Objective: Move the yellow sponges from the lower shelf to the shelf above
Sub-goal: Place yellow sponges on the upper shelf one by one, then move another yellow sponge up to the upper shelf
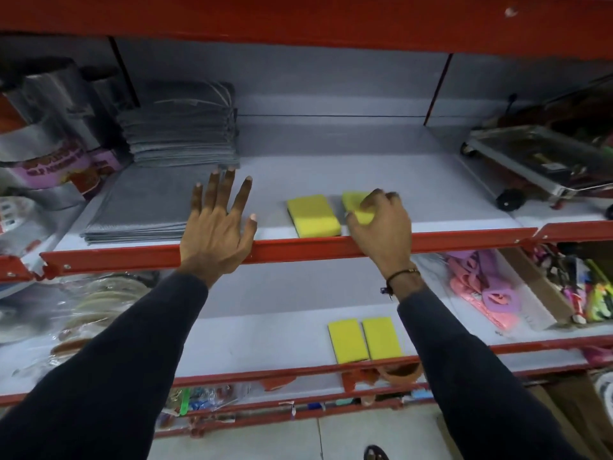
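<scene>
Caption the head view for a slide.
Right hand sets second yellow sponge on upper shelf; two remain below.

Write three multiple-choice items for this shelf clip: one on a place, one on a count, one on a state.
1. Where does the free sponge on the upper shelf lie?
A. Left of the right hand
B. On the grey mats
C. On the floor

2. How many yellow sponges remain on the lower shelf?
A. None
B. Two
C. Four

3. What is the left hand doing?
A. Gripping a sponge
B. Open and empty, fingers spread
C. Lifting a mat

Answers:
1. A: it lies flat between the two hands, just left of the right hand.
2. B: the pair of sponges sits side by side near the front edge.
3. B: its palm rests at the red shelf edge, while the right hand holds the other sponge.
</scene>
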Demonstrator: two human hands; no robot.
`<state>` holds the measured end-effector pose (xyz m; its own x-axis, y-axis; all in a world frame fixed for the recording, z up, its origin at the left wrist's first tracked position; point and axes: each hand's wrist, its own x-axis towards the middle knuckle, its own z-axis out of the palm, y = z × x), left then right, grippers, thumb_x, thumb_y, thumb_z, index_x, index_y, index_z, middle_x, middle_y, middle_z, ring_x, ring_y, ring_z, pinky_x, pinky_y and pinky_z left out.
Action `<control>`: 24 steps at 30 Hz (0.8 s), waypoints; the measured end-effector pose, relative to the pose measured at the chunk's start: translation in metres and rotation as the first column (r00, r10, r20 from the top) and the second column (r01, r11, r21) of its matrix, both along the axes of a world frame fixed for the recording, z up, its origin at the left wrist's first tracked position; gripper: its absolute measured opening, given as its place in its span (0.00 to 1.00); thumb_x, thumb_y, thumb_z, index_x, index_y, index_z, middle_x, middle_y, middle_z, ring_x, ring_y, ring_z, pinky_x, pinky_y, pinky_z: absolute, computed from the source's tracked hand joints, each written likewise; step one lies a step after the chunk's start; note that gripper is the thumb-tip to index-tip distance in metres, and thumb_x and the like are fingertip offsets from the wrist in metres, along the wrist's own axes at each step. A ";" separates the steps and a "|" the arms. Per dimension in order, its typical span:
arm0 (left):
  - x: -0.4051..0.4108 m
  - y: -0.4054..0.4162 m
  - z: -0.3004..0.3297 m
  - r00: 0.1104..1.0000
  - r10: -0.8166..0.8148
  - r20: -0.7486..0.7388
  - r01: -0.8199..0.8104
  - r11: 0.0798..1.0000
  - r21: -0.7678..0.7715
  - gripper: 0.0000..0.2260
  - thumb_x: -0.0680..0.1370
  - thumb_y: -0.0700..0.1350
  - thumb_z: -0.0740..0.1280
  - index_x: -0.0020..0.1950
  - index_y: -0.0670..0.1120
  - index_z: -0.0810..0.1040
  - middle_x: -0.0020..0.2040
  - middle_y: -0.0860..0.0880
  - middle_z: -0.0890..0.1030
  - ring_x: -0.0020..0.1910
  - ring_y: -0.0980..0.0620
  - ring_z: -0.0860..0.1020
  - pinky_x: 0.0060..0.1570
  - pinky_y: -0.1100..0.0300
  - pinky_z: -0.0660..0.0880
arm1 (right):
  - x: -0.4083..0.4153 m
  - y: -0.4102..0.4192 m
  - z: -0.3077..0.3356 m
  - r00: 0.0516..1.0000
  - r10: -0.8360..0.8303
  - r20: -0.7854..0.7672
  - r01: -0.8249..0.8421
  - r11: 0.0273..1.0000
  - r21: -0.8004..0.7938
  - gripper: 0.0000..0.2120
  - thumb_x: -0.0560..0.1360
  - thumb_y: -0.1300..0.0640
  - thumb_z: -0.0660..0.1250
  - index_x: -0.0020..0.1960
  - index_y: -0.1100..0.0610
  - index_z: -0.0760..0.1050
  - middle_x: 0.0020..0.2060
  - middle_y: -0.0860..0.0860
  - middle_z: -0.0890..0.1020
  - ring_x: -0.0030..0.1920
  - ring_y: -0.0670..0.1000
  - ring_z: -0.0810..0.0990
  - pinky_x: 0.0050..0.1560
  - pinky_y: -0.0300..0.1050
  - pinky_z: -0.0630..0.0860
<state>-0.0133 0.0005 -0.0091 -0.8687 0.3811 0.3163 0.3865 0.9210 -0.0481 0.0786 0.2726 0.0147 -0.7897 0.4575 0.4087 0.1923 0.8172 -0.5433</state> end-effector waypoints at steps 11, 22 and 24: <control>0.001 0.001 0.001 1.000 0.004 -0.003 -0.004 1.000 -0.004 0.35 0.81 0.62 0.38 0.87 0.52 0.38 0.88 0.44 0.38 0.87 0.42 0.37 0.85 0.39 0.39 | 0.070 -0.017 -0.148 0.993 0.014 -0.117 -0.001 0.993 0.117 0.09 0.73 0.49 0.72 0.44 0.55 0.78 0.46 0.51 0.82 0.50 0.55 0.80 0.53 0.51 0.70; -0.001 0.001 0.001 1.000 0.009 -0.003 -0.009 0.999 -0.038 0.35 0.81 0.62 0.39 0.87 0.51 0.39 0.88 0.45 0.39 0.87 0.42 0.37 0.85 0.38 0.39 | 0.068 -0.047 -0.235 0.696 0.171 0.697 -0.371 0.917 0.145 0.26 0.74 0.47 0.66 0.69 0.57 0.70 0.69 0.58 0.73 0.63 0.63 0.76 0.64 0.56 0.74; 0.000 0.001 0.002 1.000 0.007 -0.001 -0.007 0.999 -0.034 0.35 0.82 0.62 0.40 0.87 0.51 0.39 0.88 0.45 0.39 0.87 0.42 0.38 0.85 0.39 0.39 | 0.067 -0.052 -0.209 0.794 0.258 0.551 -0.375 0.921 0.108 0.24 0.71 0.45 0.68 0.62 0.57 0.75 0.63 0.55 0.77 0.59 0.61 0.78 0.57 0.54 0.76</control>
